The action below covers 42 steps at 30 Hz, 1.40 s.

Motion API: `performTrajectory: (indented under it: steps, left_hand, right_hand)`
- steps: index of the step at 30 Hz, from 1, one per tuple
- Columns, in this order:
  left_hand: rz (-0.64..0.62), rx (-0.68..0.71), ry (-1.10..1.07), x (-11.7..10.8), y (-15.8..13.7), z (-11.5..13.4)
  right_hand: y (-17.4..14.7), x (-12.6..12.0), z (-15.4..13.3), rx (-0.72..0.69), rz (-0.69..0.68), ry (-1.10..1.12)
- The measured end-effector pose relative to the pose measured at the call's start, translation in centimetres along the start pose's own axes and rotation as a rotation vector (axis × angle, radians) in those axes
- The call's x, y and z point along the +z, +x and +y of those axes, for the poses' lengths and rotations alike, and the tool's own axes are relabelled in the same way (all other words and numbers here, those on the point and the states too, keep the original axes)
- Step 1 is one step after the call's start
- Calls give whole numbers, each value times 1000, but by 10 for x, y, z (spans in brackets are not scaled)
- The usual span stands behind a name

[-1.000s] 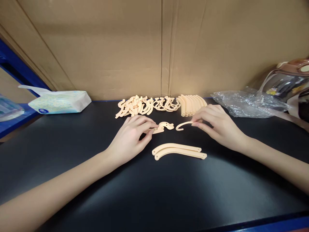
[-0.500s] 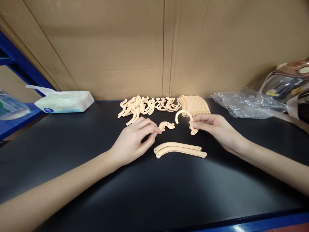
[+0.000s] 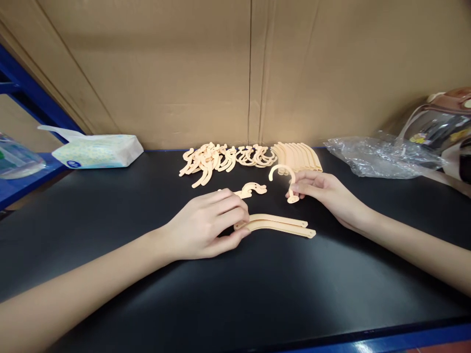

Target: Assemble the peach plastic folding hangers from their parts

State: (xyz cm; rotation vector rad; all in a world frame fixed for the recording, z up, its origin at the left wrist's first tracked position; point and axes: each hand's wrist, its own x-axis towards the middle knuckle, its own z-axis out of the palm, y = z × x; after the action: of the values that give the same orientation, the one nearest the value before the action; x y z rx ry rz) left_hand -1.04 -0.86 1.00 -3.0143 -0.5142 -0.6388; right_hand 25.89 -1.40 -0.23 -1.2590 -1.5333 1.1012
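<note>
Two long, curved peach plastic hanger arms [image 3: 281, 223] lie side by side on the black table. My left hand [image 3: 213, 225] is at their left ends, thumb and fingers closed around the front arm's tip, which they hide. Behind that hand lies a short curved, pierced plastic piece [image 3: 253, 188], partly covered by the knuckles. A hanger hook [image 3: 283, 168] with a round disc at its base is pinched upright in my right hand [image 3: 318, 189], raised slightly above the table.
At the back are a heap of short curved pieces [image 3: 206, 159], several hooks [image 3: 255, 156] and a row of long arms [image 3: 298, 156]. A tissue pack [image 3: 99, 151] lies left; a crumpled clear bag [image 3: 379, 154] and a clear bottle [image 3: 427, 130] are right. Cardboard [image 3: 176, 73] stands behind.
My left hand has moved from the short pierced piece toward me, onto the left ends of the long arms. My right hand still holds the hook in nearly the same place.
</note>
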Motion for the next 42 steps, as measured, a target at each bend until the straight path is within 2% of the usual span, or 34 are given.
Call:
performTrajectory:
  steps: [4, 12, 21, 26, 32, 36, 42]
  left_hand:
    - [-43, 15, -33, 1, -1, 0]
    - [-92, -56, -88, 2, -1, 1]
    - [-99, 2, -18, 2, -3, 0]
    - [-76, 35, -2, 3, -3, 1]
    - [13, 57, 6, 4, -3, 1]
    - [74, -73, -177, 3, -2, 2]
    - [238, -497, -677, -3, 3, 7]
  right_hand:
    - [2, -1, 2, -17, -6, 12]
    - [1, -1, 5, -50, -29, 34]
    - [-3, 2, 4, -256, -167, -113]
    - [-5, 2, 5, -214, -273, 49]
    - [-4, 1, 10, -196, -308, 81]
    - [-3, 1, 10, -197, -312, 54]
    - [-6, -1, 8, -206, -319, 1]
